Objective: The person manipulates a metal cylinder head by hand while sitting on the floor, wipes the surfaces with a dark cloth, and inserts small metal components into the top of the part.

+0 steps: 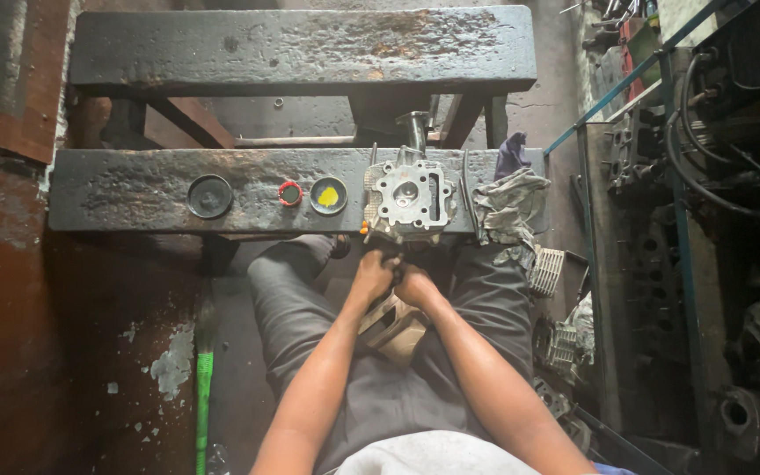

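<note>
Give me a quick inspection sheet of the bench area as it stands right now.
Surface: dark, greasy wooden bench, worn and stained.
Job's things: metal engine cylinder head sits at the bench's near edge; a tan part rests in the lap.
Clutter: black round lid, red ring, small tin of yellow paste, grey rag.
Grip: left hand and right hand are together just below the head; what they grip is hidden.
Cables: black hoses at the right.
Surroundings: engine parts on the floor, green-handled tool at the left.
</note>
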